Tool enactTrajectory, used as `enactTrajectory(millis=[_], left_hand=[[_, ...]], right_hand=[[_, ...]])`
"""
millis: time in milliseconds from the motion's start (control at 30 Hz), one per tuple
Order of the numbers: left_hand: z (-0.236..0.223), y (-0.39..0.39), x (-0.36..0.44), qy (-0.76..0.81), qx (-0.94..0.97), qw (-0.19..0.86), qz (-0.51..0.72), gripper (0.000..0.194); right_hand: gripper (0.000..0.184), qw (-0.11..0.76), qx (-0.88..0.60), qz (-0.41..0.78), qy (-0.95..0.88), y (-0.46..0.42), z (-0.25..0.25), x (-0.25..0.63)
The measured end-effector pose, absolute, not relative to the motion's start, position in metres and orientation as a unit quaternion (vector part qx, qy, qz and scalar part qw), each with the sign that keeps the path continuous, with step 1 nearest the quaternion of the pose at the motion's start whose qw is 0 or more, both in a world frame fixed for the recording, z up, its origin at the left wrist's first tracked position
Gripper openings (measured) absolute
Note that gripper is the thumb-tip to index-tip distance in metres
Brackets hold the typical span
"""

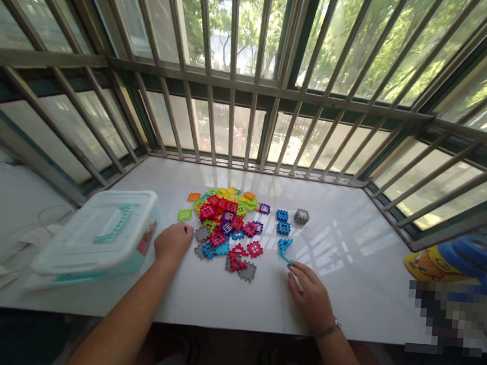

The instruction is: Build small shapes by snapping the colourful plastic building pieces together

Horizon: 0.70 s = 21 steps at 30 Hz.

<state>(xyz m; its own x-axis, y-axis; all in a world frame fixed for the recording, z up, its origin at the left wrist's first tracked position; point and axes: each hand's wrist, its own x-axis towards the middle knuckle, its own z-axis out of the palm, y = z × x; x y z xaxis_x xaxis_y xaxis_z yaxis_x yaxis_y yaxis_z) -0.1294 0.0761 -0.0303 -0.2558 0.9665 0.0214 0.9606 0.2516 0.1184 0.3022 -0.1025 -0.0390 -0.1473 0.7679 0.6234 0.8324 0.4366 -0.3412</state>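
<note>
Upon inspection, a white stone desk extends beneath and ahead of the fingers. Left of the left hand sits a lidded plastic storage box. Ahead of its fingers lies a pile of colored interlocking plastic tiles; those fingers curl loosely, empty, just beside a gray tile. The right hand's extended fingers touch a thin teal strip; grip unconfirmed.

Plastic storage box, barred windows
</note>
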Motion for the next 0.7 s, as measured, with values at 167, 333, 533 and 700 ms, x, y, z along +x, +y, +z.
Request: enactTrajectory(millis=[167, 333, 533, 700], left_hand=[[-0.030, 0.077, -0.129, 0.789, 0.612, 0.027, 0.051, 0.055], [-0.033, 0.077, -0.130, 0.789, 0.612, 0.023, 0.056, 0.055], [-0.036, 0.078, -0.131, 0.787, 0.613, 0.020, 0.062, 0.055], [-0.036, 0.077, -0.131, 0.789, 0.610, 0.022, 0.064, 0.056]], right_hand=[[0.023, 0.356, -0.561, -0.067, -0.745, -0.112, -0.050, 0.337], [0.016, 0.317, -0.563, -0.052, -0.761, -0.122, -0.057, 0.339], [0.010, 0.312, -0.559, -0.007, -0.768, -0.119, -0.049, 0.326], [0.012, 0.328, -0.567, 0.002, -0.756, -0.118, -0.046, 0.324]])
